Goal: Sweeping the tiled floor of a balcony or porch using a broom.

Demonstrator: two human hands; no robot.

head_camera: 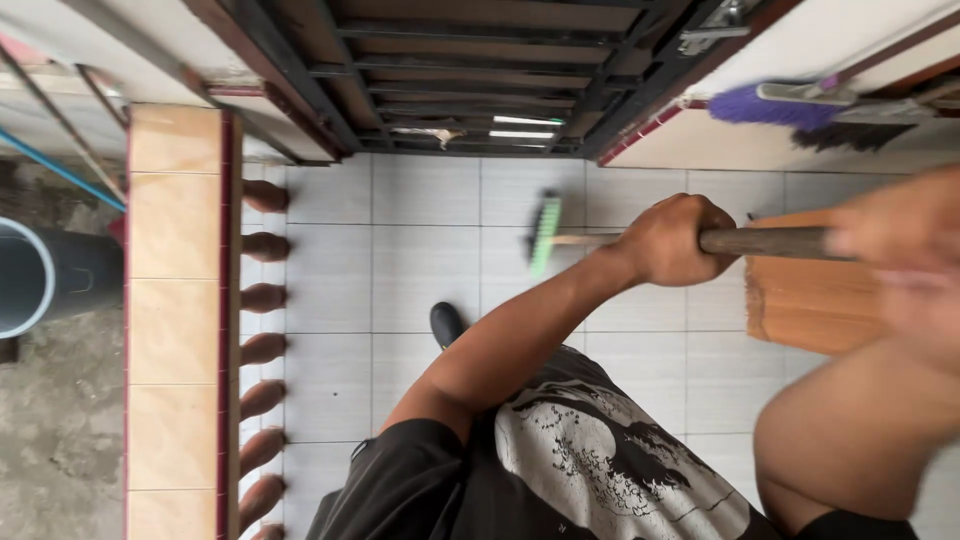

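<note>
Your left hand [668,240] is wrapped tight round the broom handle [765,242], and your right hand [900,235], blurred at the near right, seems clenched on it further up. The handle runs left to the green brush head [544,234] on the tiled floor [420,270]. It looks stiff, light (wooden, likely); two spaced grips should steer it well. A purple broom [765,105] leans far right.

The broom head [544,233] rests on the tiled floor [420,270] far from the person, before the barred gate [450,80]. A low tiled wall [175,320] runs along the left, with a bucket [40,275] beyond it. Another broom [775,105] lies far right.
</note>
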